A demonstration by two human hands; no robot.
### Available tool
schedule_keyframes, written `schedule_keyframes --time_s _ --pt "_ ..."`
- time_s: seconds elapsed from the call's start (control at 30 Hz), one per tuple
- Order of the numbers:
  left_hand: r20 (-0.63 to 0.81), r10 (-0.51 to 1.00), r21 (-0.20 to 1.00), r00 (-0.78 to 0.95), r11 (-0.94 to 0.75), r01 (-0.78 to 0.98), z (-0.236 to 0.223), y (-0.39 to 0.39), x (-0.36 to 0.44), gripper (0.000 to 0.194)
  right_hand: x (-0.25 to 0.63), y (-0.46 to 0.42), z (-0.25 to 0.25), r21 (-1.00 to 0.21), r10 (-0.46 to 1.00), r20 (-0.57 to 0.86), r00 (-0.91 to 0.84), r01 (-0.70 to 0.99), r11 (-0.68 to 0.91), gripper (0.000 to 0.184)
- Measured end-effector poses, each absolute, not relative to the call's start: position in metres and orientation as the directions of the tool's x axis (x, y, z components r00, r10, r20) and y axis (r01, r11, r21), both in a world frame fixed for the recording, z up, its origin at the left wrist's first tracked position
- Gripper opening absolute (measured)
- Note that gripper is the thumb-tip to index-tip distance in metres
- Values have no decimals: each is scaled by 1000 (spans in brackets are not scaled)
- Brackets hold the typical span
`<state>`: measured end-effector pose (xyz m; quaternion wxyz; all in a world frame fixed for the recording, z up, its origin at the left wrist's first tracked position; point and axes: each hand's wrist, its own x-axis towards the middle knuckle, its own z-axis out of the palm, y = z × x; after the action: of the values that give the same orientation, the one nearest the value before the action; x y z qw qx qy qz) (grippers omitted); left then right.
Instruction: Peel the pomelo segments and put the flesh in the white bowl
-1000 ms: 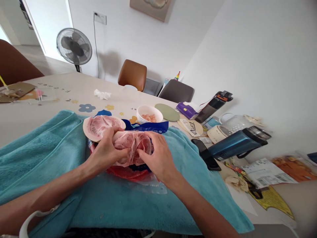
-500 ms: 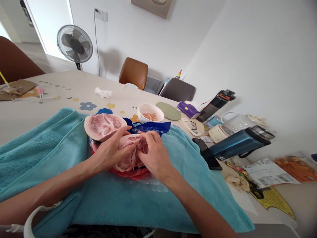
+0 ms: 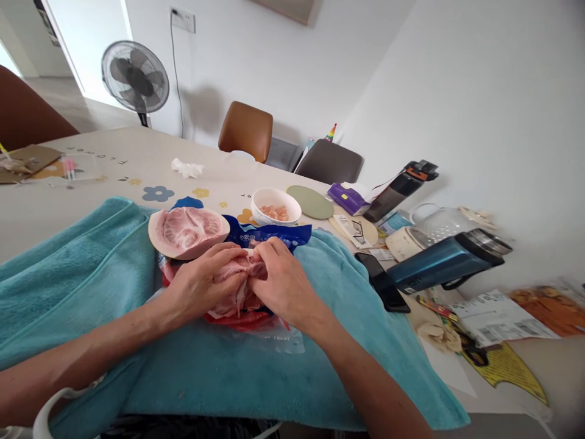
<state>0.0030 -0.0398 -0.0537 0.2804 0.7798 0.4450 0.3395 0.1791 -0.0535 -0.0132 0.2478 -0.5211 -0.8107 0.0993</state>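
Observation:
Both hands work on a piece of pink pomelo [image 3: 233,300] over a red and blue plastic bag [image 3: 274,235]. My left hand [image 3: 205,280] grips its left side, thumb pressed against the flesh. Fingers of my right hand [image 3: 283,283] are bent round the right side, thumb dug into the segments; the fingertips are partly hidden. Beyond my left hand rests a cut pomelo half [image 3: 188,231], its pink face up. A white bowl [image 3: 298,214] behind the bag holds peeled pink pulp.
A teal towel [image 3: 219,384] lies under the work. To the right are a green mat [image 3: 311,202], a purple tissue pack [image 3: 348,200], a phone [image 3: 381,283], a blue bottle [image 3: 445,262], a dark bottle [image 3: 400,192] and scissors [image 3: 473,350]. Crumpled tissue [image 3: 186,168] lies toward the back.
My left fingers have come down from spread to curled over the pomelo's top edge. The right hand has shifted slightly left and stays on the fruit. The view has moved a little.

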Motion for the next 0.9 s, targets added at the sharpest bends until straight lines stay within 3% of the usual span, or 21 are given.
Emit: schedule_keyframes --time_s 0.4,0.67,0.9 --pt "272 907 773 321 -405 489 -52 -40 6 32 176 -52 -13 -455 913 270 -305 796 400 21" --pt "298 907 793 299 -410 451 -48 -31 2 29 171 -51 -25 -367 848 419 -324 794 484 18" --pt "309 913 824 268 -398 404 -51 -32 1 29 170 -50 -28 -416 859 405 -312 774 477 22"
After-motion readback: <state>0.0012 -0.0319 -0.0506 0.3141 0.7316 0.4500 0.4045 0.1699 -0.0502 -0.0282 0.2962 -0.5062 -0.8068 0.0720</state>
